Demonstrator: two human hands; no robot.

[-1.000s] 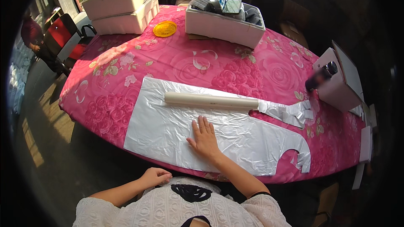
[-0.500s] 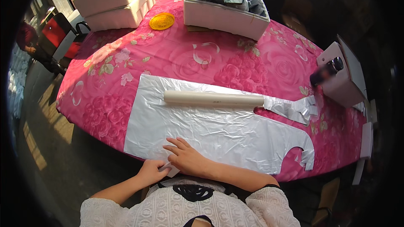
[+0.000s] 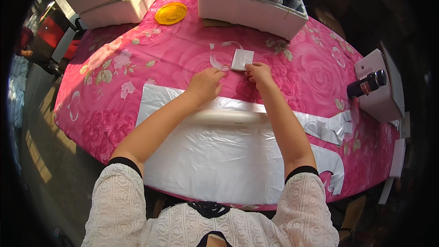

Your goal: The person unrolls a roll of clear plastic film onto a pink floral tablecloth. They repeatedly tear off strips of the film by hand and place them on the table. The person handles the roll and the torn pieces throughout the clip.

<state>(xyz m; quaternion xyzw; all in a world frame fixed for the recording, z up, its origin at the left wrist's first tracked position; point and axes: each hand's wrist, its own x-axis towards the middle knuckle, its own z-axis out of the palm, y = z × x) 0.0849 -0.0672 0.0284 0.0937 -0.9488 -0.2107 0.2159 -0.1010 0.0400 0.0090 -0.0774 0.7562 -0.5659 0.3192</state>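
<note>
My right hand pinches the near corner of a small white folded square packet, which is over the pink tablecloth beyond the plastic sheet. Close to its left, my left hand has its fingers drawn together at a small thin loop that looks like a rubber band. Under my forearms lies a silvery-white plastic apron, spread flat, with curved cutouts and strap ends on the right. Across its far part rests a long off-white tube, partly covered by my arms.
A white foam box filled with packages stands at the back, near a yellow plate. Stacked foam boxes occupy the back left. On the right, a dark bottle leans by a white carton. Another person is at far left.
Both hands have moved from the apron's near edge to the table's middle. The white packet, formerly held near my body, is now beyond the tube in my right hand.
</note>
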